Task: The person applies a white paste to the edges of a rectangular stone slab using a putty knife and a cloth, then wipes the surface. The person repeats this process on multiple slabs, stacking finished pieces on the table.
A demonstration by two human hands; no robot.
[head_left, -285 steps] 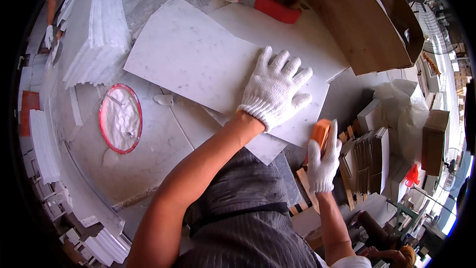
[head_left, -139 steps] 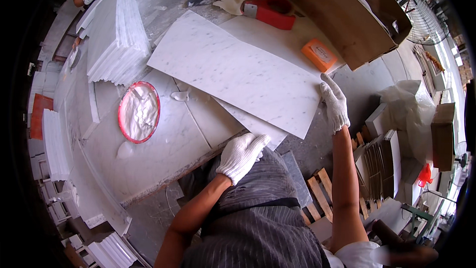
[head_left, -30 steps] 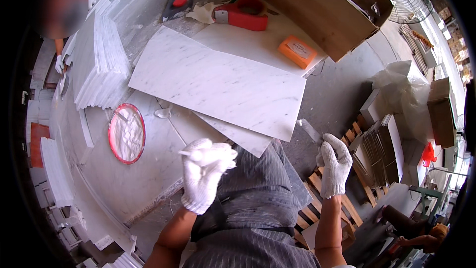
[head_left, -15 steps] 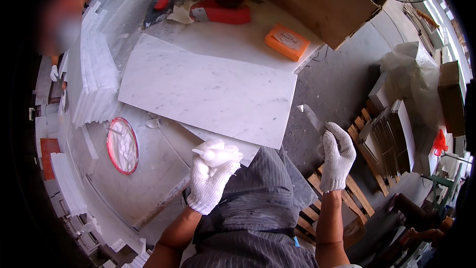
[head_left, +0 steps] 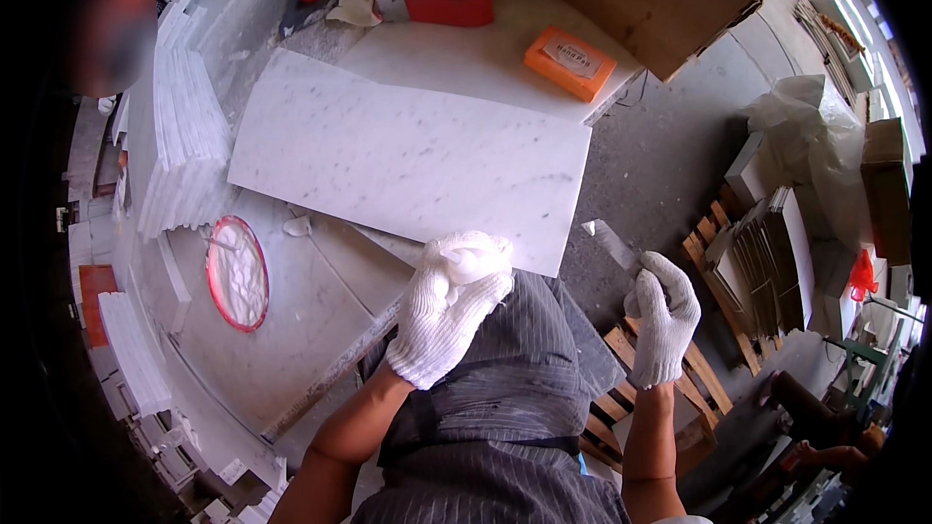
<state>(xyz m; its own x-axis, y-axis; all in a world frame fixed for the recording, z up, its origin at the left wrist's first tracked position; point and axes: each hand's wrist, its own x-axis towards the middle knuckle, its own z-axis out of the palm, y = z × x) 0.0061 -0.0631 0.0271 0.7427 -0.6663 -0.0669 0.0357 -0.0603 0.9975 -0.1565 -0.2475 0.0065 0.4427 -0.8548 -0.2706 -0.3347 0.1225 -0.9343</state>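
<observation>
one marble slab (head_left: 413, 160), one orange box (head_left: 570, 62), two gloved hands (head_left: 451, 306).

A person seen from above, showing only the torso, forearms and hands. Both hands wear white knitted cotton work gloves with a ribbed, slightly loose cuff at the wrist; the left hand (head_left: 451, 306) glove looks bunched and wrinkled across the knuckles, and the right hand (head_left: 665, 315) glove fits more smoothly along the fingers. The forearms are bare from the glove cuffs to the lower edge. The body is covered by a dark grey garment with fine, pale vertical stripes, creased across the front.
</observation>
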